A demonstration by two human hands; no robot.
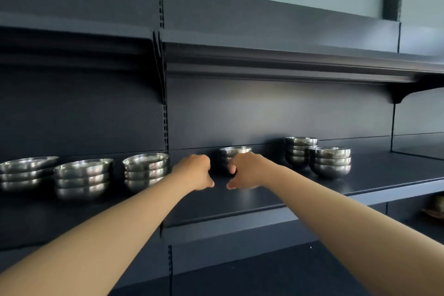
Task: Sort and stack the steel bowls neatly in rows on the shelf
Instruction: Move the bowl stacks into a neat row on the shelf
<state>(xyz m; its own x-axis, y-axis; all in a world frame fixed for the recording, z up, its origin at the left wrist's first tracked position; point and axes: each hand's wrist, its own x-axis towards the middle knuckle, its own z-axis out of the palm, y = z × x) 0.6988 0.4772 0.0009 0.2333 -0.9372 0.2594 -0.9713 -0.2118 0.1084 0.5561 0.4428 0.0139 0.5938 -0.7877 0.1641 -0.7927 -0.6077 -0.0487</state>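
A stack of small steel bowls [236, 150] stands at the middle of the dark shelf [312, 190], near the back panel. My right hand [248, 170] covers the stack's right side with curled fingers that touch its front; the thumb points left, off the bowls. My left hand [195, 170] hovers just left of the stack, fingers curled, holding nothing, with a small gap to the bowls. To the left stand three stacks of wider bowls [146, 170] [83, 178] [25, 172]. To the right stand two stacks of small bowls [300, 151] [330, 162].
An upper shelf [276, 62] overhangs the bowls, held by a bracket [398, 95] at the right. A slotted upright [164, 103] splits the back panel. A lower shelf holds a dim dish [436, 206] at the far right.
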